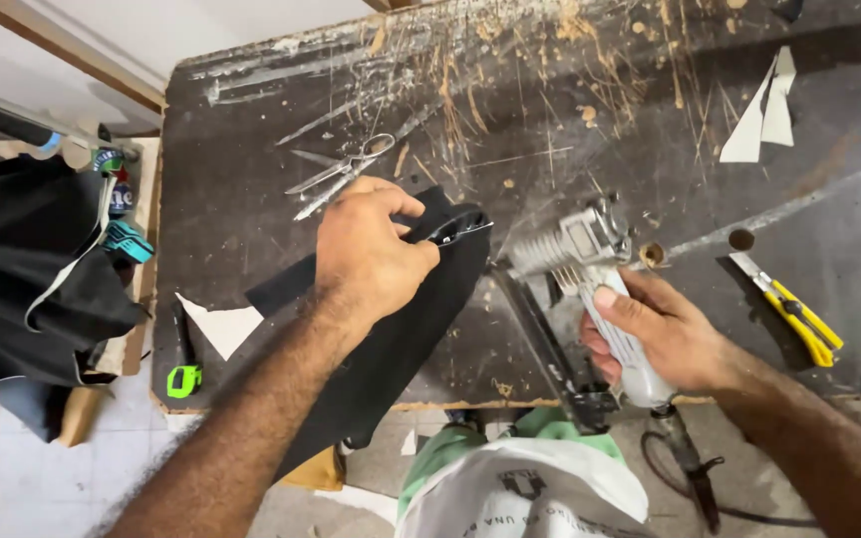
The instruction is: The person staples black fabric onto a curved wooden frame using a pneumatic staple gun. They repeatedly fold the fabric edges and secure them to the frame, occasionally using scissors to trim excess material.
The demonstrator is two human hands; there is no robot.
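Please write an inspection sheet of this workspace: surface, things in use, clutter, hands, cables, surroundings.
Surface: dark, scratched wooden workbench, worn edges.
Things in use: black fabric strip draped over the front edge; grey metal power tool beside it.
Clutter: steel scissors, yellow utility knife, white paper scraps, green-tipped tool.
Hands: left hand grips the fabric's upper end; right hand grips the tool's handle.
Cables: black cord hangs below the tool.
Surroundings: dark cloth pile at left; tiled floor.
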